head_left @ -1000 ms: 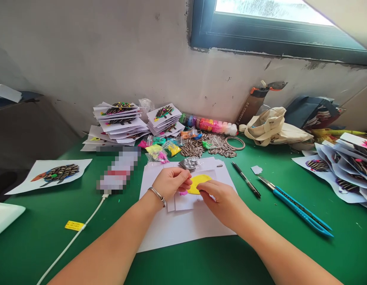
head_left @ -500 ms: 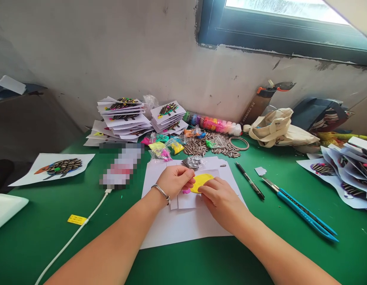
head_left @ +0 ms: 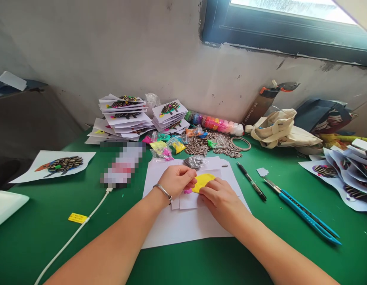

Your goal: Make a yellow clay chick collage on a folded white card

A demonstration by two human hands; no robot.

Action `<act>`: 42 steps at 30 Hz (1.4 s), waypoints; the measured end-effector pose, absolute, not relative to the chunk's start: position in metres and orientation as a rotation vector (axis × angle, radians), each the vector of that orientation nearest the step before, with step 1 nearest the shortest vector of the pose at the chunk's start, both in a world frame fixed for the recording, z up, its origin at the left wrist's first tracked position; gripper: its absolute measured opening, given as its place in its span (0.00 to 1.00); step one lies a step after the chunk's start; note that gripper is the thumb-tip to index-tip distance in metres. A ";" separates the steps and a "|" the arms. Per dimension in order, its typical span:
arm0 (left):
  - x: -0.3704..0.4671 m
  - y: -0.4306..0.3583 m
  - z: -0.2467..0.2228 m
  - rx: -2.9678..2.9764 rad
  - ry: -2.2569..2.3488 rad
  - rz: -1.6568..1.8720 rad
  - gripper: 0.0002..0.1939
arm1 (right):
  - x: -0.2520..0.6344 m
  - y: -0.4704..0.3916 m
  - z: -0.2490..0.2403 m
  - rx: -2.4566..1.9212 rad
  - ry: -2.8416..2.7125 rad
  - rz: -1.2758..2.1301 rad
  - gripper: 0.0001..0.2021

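A flat yellow clay oval (head_left: 203, 182) lies on a small white card (head_left: 191, 202), with a bit of pink clay (head_left: 187, 191) at its left end. Larger white sheets (head_left: 159, 233) lie beneath. My left hand (head_left: 177, 183), a bracelet on its wrist, is closed in a pinch over the oval's left side; what it pinches is too small to make out. Bent fingers of my right hand (head_left: 221, 198) rest at the oval's lower right edge, and their tips are partly hidden.
Behind the sheets are a grey clay bag (head_left: 195, 161), coloured clay bags (head_left: 162, 149) and sunflower seeds (head_left: 198, 146). A pen (head_left: 251, 182) and blue tweezers (head_left: 310, 217) lie right. Stacked cards (head_left: 126, 118) stand back left; a seed picture (head_left: 61, 165) lies left.
The view has shifted slightly. Both hands keep nearly the same pose and place over the card.
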State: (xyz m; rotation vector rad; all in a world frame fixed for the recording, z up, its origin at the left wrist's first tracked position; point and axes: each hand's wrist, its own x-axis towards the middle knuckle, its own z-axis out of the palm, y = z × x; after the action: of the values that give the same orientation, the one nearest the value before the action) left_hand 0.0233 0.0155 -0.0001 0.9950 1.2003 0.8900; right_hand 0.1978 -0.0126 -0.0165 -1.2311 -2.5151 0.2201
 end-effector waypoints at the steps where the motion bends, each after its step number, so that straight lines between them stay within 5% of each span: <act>1: 0.023 0.015 0.000 0.996 1.202 0.889 0.16 | 0.198 -0.013 -0.016 -1.235 -2.518 0.229 0.11; 42: 0.021 0.018 -0.002 1.035 1.250 0.877 0.11 | 0.206 -0.023 0.003 -1.323 -2.645 0.364 0.16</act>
State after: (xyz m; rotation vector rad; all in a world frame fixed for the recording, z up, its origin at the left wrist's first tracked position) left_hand 0.0210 0.0181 -0.0016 1.0351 1.2497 0.8765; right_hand 0.2062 -0.0229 0.0027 -1.3233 -2.6454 0.3641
